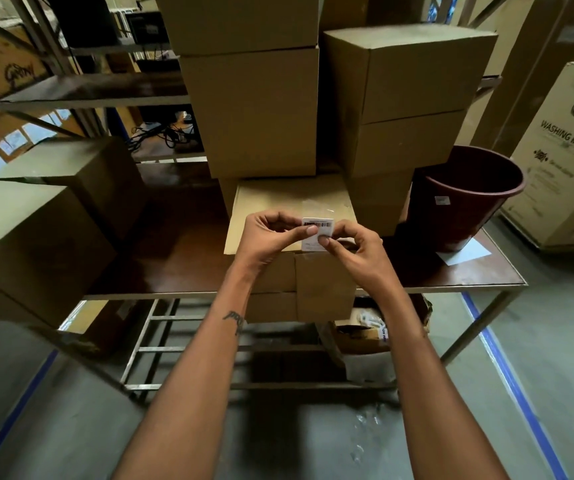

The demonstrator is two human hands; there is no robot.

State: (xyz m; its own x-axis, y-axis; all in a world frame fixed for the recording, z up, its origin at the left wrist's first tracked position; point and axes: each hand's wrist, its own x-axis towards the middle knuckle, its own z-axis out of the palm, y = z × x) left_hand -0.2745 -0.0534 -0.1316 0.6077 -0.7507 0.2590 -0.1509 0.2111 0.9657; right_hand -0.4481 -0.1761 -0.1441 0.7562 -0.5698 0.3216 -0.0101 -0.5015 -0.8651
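Two hands are pinching one small barcode label: your left hand is gripping its left edge and your right hand its lower edge, fingers tightly curled. Your thumbs are covering part of the print, which is too small to read. It is sitting above the front edge of the cardboard box; a maroon bucket is standing at three o'clock.

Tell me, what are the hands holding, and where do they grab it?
A small white barcode label. The left hand pinches its left side, the right hand its lower right part.
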